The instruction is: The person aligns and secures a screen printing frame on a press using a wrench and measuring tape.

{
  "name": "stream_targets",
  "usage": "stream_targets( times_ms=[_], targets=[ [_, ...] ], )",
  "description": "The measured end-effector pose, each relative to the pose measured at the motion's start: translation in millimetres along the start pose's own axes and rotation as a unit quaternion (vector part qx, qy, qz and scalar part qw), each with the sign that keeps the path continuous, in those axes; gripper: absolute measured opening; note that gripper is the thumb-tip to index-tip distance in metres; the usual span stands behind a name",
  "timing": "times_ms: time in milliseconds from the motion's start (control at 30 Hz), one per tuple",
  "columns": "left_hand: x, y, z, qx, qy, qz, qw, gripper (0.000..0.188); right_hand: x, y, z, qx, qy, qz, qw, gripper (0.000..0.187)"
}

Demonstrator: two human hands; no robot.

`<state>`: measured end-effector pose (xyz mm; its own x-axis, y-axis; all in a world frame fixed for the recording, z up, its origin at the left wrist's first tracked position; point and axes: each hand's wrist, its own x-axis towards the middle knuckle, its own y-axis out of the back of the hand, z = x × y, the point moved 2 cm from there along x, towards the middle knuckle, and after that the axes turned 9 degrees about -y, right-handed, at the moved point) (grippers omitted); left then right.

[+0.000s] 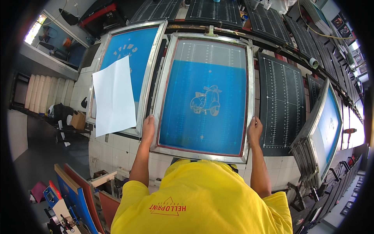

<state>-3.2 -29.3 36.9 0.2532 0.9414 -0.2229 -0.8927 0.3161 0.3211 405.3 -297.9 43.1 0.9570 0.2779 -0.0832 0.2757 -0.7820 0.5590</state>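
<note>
Along a tiled print bench [117, 146], both hands [148, 126] [254, 130] closed on a blue screen frame's [205, 99] side rails.

Blue metal-framed printing screen [204, 99] at centre; another [130, 54] left, bearing white paper sheet [113, 95]

White tiled worktop front [117, 146] below, dark grey floor [37, 156] at left. Bright window [34, 29] in upper left corner, daylight also from right side. Row of black gridded boards [282, 101] along the bench. Cardboard box [78, 120] near stacked white panels [43, 93].
</note>
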Motion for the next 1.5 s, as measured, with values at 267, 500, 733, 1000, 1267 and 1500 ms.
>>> stream_targets(
  times_ms=[267, 500, 733, 1000, 1267, 1500],
  targets=[
    [4, 0, -11, -0.015, -0.031, 0.028, 0.999, 0.043, 1, 1, -2, -0.013, -0.034, -0.045, 0.998, 0.039],
    [-1, -4, 5, -0.004, 0.012, 0.019, 1.0, 0.046, 1, 4, -9, -0.009, -0.043, -0.04, 0.998, 0.039],
    [-1, -1, 1, -0.002, 0.008, 0.017, 1.0, 0.048, 5, 2, -11, -0.002, -0.058, -0.059, 0.997, 0.04],
    [-1, -2, 0, -0.005, -0.003, 0.021, 1.0, 0.05, 6, 1, -15, -0.005, -0.043, -0.05, 0.998, 0.039],
    [3, -2, -9, -0.018, 0.002, 0.008, 1.0, 0.052, 8, -1, -7, 0.015, -0.039, -0.034, 0.999, 0.039],
    [-1, -3, -2, -0.018, -0.001, 0.011, 1.0, 0.051, 8, 0, -10, -0.004, -0.07, -0.047, 0.996, 0.039]
  ],
)
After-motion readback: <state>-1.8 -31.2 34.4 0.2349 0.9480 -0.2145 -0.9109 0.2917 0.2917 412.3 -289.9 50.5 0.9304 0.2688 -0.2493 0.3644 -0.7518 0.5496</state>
